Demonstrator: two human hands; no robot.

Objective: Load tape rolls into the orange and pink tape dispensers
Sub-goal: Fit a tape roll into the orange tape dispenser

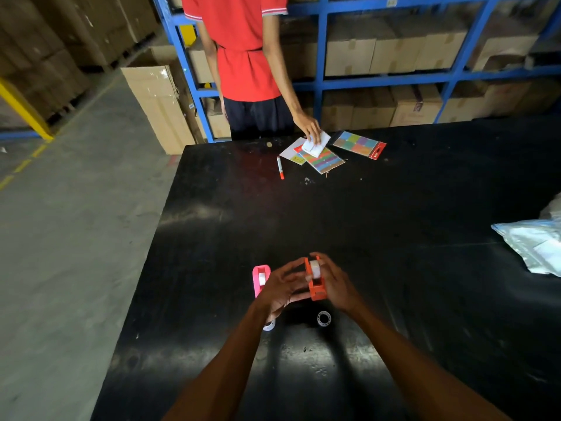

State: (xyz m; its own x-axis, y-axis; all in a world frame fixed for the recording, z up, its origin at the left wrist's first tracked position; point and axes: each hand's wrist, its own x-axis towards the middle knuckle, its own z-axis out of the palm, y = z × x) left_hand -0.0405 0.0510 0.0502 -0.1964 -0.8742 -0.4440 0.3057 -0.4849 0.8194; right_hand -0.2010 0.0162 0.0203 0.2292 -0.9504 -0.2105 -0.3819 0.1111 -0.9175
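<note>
- Orange plastic marks the orange tape dispenser [316, 281], held above the black worktop [394, 238] between both hands, a whitish tape roll [315, 268] seated in its top.
- The right hand [335, 284] wraps the dispenser's right side, fingers curled over the far end and closed on it.
- The left hand [280, 288] presses against the dispenser's left side, fingers partly bent, fingertips touching the body near the roll.
- The pink tape dispenser [260, 279] stands on the worktop just left of the left hand, with a pale roll showing inside it.
- A loose clear tape roll [324, 318] lies flat on the worktop below the hands; a second one [269, 325] peeks out from under the left wrist.
- At the far edge, another person in a red shirt [243, 41] rests a hand on a white card [315, 144] atop coloured paper packs [359, 144]; an orange-capped marker [280, 168] lies beside them.
- A crumpled clear plastic bag [534, 244] sits at the worktop's right edge.
- Blue shelving [379, 79] with cardboard boxes stands behind.
</note>
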